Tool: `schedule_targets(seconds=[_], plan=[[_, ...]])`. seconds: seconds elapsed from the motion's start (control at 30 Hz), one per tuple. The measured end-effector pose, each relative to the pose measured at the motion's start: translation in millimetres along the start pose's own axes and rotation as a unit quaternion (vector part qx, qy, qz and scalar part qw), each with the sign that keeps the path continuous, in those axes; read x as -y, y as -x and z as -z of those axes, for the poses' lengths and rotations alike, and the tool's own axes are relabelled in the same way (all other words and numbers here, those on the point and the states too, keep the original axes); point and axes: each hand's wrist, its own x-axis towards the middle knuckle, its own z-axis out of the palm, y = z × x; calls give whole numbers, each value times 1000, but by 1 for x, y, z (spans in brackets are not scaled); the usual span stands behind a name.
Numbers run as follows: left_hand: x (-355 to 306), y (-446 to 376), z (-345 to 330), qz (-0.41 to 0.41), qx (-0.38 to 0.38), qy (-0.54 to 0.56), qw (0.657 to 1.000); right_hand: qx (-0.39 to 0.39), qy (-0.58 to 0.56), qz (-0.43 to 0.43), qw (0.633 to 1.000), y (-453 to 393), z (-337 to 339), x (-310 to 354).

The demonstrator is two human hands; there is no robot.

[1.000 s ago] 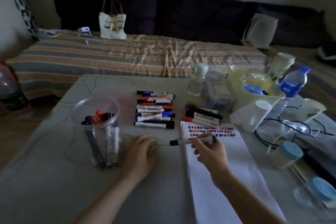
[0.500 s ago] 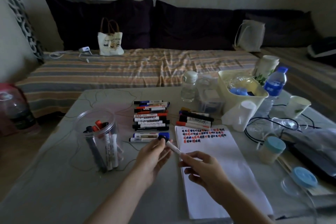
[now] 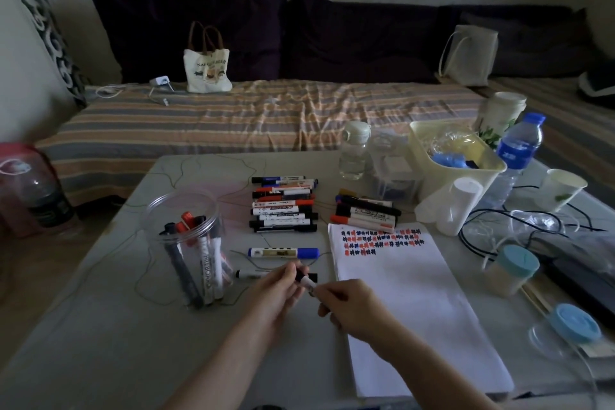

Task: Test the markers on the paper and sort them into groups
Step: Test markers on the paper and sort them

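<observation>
Both hands hold one white marker [image 3: 307, 282] with a dark cap above the table. My left hand [image 3: 278, 289] pinches the cap end and my right hand [image 3: 349, 304] grips the barrel. To their right lies the white paper pad [image 3: 409, 303] with rows of red, blue and black test marks along its top. A blue-capped marker [image 3: 283, 253] and a black-capped marker [image 3: 256, 274] lie loose just beyond my hands. Farther back are a stacked group of markers [image 3: 283, 206] and a smaller group [image 3: 366, 211]. A clear jar [image 3: 189, 243] on the left holds several upright markers.
A cream bin [image 3: 456, 163], water bottles [image 3: 519, 150], paper cups [image 3: 562, 190], black cables [image 3: 519, 226] and blue-lidded containers [image 3: 512, 270] crowd the right side. A striped daybed [image 3: 253, 116] with a tote bag [image 3: 207, 66] lies behind the table.
My right hand lifted the marker off the pad and brought it left. My left hand rose from the table and took hold of its cap end. The camera tilted up.
</observation>
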Motion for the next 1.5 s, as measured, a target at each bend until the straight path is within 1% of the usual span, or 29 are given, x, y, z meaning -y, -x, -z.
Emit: schedule_targets(seconds=[0.1,0.2,0.27,0.37,0.43,0.47,0.5,0.53,0.57,0.6,0.63,0.7,0.73,0.77,0.8,0.83,0.9,0.93,0.97,1.0,1.07,1.13,1.17,1.23,1.3,1.37,1.43,1.5], plan=[[3,-1,-4,-8,-19,15,1000,-68,129,93,985,2,-6,-4],[7,-2,-11,-5,-28,52,998,-116,201,159,960,4,-8,-9],[7,-3,-15,11,-44,80,996,-137,262,184,937,5,-6,-10],[6,-2,-18,15,-36,88,995,-155,317,203,914,9,-3,-11],[3,1,-20,3,-30,85,996,-163,323,225,905,11,0,-10],[-1,4,-21,-16,-22,75,997,-163,306,234,908,12,3,-9],[-6,7,-20,-43,-1,59,997,-156,274,237,919,12,7,-8],[-10,11,-18,-84,30,16,996,-143,237,230,933,11,12,-7],[-14,15,-14,-143,67,-68,985,-123,208,215,946,11,18,-6],[-19,18,-7,-214,103,-183,954,-91,196,199,956,10,24,-6],[-24,20,-1,-281,135,-299,902,-63,204,195,957,10,30,-7],[-34,21,7,-368,178,-471,782,-42,242,222,943,12,41,-10],[-36,20,8,-400,190,-526,726,-52,260,242,933,14,44,-11],[-37,21,6,-422,196,-563,683,-77,274,264,921,16,45,-11],[-36,22,3,-433,197,-571,669,-110,294,286,905,18,44,-11],[-34,23,0,-432,200,-559,680,-147,323,309,882,20,43,-10],[-33,21,1,-402,191,-535,718,-200,380,350,833,23,44,-13],[-35,18,8,-373,175,-539,734,-223,390,363,817,23,50,-18],[-37,13,19,-339,155,-546,750,-241,386,363,813,24,58,-24],[-37,9,31,-308,138,-550,764,-255,375,349,820,24,68,-31],[-30,8,43,-276,144,-551,774,-251,343,294,856,23,77,-42],[-13,11,39,-282,164,-549,770,-221,312,268,884,16,67,-48],[-6,12,33,-298,159,-547,766,-208,301,263,893,11,59,-49],[0,9,25,-339,134,-545,755,-199,288,258,901,4,53,-50],[-1,2,20,-365,120,-532,754,-198,275,254,906,-1,55,-52],[1,-6,14,-372,125,-516,762,-186,260,258,912,-3,57,-54],[5,-12,3,-365,140,-511,766,-164,244,284,913,-7,58,-53],[8,-22,-6,-368,139,-503,770,-160,206,309,915,-15,63,-52]])
